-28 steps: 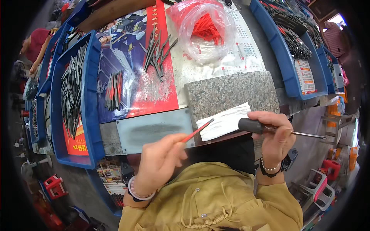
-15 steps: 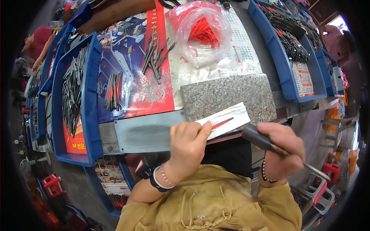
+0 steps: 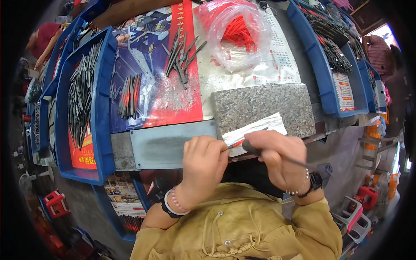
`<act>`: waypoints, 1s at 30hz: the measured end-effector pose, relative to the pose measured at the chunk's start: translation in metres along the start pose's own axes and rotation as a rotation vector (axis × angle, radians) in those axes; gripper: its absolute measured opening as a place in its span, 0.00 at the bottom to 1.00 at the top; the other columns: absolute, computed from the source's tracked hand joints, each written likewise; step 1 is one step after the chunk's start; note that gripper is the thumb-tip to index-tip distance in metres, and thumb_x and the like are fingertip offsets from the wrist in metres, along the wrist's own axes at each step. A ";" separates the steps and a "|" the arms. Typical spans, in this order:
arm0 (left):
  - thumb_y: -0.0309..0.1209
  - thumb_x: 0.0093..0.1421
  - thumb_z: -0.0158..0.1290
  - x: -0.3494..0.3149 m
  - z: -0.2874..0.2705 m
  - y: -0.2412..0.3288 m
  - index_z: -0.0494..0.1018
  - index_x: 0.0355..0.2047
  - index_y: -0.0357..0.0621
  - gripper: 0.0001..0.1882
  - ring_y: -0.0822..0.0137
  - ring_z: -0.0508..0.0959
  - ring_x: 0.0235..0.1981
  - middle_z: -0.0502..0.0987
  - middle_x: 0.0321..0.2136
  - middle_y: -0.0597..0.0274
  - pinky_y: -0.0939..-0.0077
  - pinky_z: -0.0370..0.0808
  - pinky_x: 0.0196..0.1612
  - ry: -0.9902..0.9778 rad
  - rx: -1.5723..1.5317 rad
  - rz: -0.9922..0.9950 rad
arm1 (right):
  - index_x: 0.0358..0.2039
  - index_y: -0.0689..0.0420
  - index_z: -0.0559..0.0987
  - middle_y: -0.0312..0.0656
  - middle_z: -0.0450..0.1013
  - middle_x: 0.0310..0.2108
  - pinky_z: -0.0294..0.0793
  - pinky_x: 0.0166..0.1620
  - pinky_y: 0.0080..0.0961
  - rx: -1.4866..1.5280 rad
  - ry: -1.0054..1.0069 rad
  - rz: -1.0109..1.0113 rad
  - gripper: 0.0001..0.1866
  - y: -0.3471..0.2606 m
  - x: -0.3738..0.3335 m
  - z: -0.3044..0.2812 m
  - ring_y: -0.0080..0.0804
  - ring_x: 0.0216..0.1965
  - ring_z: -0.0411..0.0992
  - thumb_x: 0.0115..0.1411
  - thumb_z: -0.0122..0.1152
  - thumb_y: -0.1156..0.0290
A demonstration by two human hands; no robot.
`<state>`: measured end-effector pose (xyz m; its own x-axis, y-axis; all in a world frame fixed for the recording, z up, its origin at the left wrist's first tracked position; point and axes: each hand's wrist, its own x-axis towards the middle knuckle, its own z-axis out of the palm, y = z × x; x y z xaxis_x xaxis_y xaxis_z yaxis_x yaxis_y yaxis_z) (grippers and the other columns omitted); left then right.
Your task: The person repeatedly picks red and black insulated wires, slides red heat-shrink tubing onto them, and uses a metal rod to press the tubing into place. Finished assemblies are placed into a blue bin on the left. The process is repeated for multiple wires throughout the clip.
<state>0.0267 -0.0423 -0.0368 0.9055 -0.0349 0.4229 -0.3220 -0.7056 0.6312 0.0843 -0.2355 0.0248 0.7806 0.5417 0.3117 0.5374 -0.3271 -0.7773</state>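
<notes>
My left hand [image 3: 203,164] is closed, pinching the end of a slender red-and-dark rod [image 3: 236,143]. The rod lies across a folded white sheet [image 3: 274,122] on a speckled stone slab [image 3: 264,102]. In my right hand [image 3: 279,157] is a tool with a dark, rounded handle [image 3: 251,147] and a thin metal shaft, its kind unclear. The fingers wrap round this handle, whose end sits at the rod, while the shaft points back past the wrist. Whether handle and rod touch, I cannot tell. The right fingers partly hide the rod's far end.
Left of the slab lies a grey plate [image 3: 173,149]. Beyond it are a red-and-dark bundle [image 3: 130,96] and loose dark rods [image 3: 182,56]. A plastic bag [image 3: 260,54] holds red pieces. Blue trays stand left [image 3: 104,104] and right [image 3: 318,82].
My right hand has swung left and inward, bringing the dark handle down to the rod over the white sheet. The left hand keeps its pinch, and the view has shifted slightly.
</notes>
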 end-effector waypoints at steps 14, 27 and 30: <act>0.22 0.51 0.59 0.001 -0.002 -0.002 0.73 0.34 0.43 0.10 0.58 0.72 0.31 0.71 0.29 0.60 0.64 0.65 0.36 0.029 -0.010 0.025 | 0.33 0.61 0.76 0.47 0.74 0.27 0.74 0.26 0.33 -0.225 -0.159 -0.191 0.14 -0.003 0.022 0.022 0.46 0.24 0.75 0.66 0.59 0.61; 0.22 0.51 0.59 0.003 0.000 -0.001 0.73 0.33 0.43 0.09 0.58 0.72 0.31 0.71 0.29 0.60 0.64 0.65 0.37 -0.002 0.020 0.019 | 0.40 0.68 0.77 0.54 0.79 0.38 0.80 0.32 0.27 0.136 0.158 0.077 0.25 -0.008 0.000 0.000 0.39 0.30 0.80 0.72 0.48 0.54; 0.22 0.51 0.59 0.004 0.000 -0.001 0.73 0.33 0.43 0.10 0.58 0.72 0.31 0.71 0.29 0.60 0.64 0.65 0.37 -0.018 0.035 0.034 | 0.41 0.69 0.77 0.55 0.78 0.39 0.79 0.31 0.27 0.106 0.075 0.065 0.25 -0.014 -0.004 -0.010 0.38 0.28 0.79 0.72 0.48 0.54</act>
<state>0.0310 -0.0416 -0.0352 0.8991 -0.0718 0.4319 -0.3431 -0.7282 0.5933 0.0767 -0.2406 0.0398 0.8368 0.4609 0.2956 0.4510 -0.2739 -0.8495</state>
